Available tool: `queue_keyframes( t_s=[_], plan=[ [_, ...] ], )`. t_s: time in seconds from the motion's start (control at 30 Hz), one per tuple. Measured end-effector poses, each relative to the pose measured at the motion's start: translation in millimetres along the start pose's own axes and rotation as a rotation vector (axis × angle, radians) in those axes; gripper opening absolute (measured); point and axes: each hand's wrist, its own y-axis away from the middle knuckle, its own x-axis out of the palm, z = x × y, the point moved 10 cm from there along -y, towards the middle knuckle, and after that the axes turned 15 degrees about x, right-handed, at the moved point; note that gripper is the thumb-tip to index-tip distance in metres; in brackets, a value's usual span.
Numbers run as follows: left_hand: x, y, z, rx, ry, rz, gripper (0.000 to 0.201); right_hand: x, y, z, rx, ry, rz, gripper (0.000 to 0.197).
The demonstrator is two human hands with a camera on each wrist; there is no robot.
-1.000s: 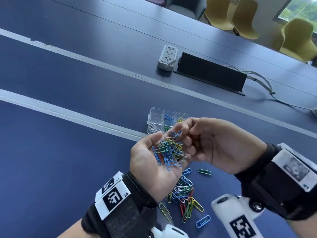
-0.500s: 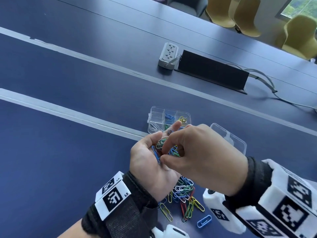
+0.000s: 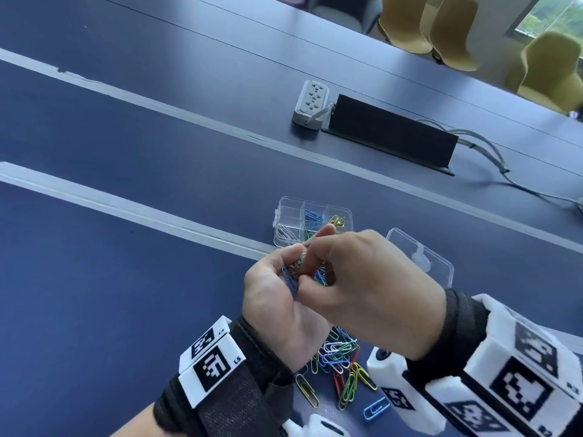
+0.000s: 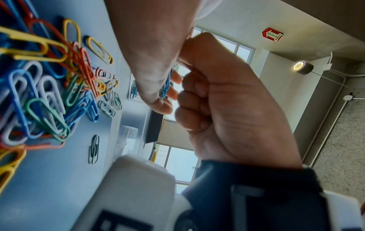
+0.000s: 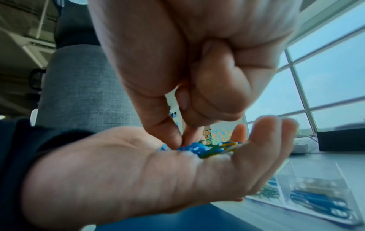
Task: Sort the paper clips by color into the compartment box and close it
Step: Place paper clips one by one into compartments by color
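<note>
My left hand [image 3: 271, 291] lies palm up above the table and carries a small heap of mixed paper clips [image 5: 197, 149] on flat fingers. My right hand [image 3: 307, 269] reaches down into that heap, its thumb and forefinger pinching a blue clip while the other fingers stay curled. Just beyond the hands stands the clear compartment box [image 3: 285, 209], open, with blue, yellow, green and white clips in separate cells. Its clear lid [image 3: 422, 257] lies flat to the right. A loose pile of coloured clips [image 3: 340, 357] rests on the table under my wrists.
The blue table carries a white power strip [image 3: 310, 102] and a black cable box [image 3: 391, 134] farther back, with a grey cable trailing right. A single blue clip [image 3: 375, 408] lies near the front edge. Yellow chairs [image 3: 549, 70] stand beyond the table.
My right hand has swung over the left palm and dipped its thumb and forefinger into the heap. The left hand has stayed put. The lid has come into view.
</note>
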Motion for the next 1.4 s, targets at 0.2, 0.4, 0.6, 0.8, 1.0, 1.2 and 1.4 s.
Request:
queue_keyframes(
  t_s=[0.2,0.4,0.6,0.8,1.0,1.2,1.4],
  plan=[
    [2,-1,5,-0.025,0.037,0.024,0.028,0,-9,-13,0.071,-0.206,0.192,0.028],
    [0,-4,3,0.009,0.021,0.02,0.032,7,-39,-33,0.296,-0.764,0.451,0.043],
    [0,-6,-1,0.025,0.012,0.017,0.035,-1,-89,-36,0.284,-0.185,0.361,0.028],
    [-1,-5,0,0.027,0.011,0.01,0.036,-2,-113,-2,0.098,0.448,0.171,0.035],
    [-3,-6,-1,0.035,0.01,-0.002,0.037,19,-125,11,0.027,0.581,0.176,0.028],
    [-5,-6,0,0.031,0.007,-0.03,0.037,22,-129,17,0.012,0.583,0.177,0.02],
    [-4,-6,-1,0.033,0.016,-0.025,0.035,21,-129,17,0.036,0.574,0.2,0.019]
  ],
)
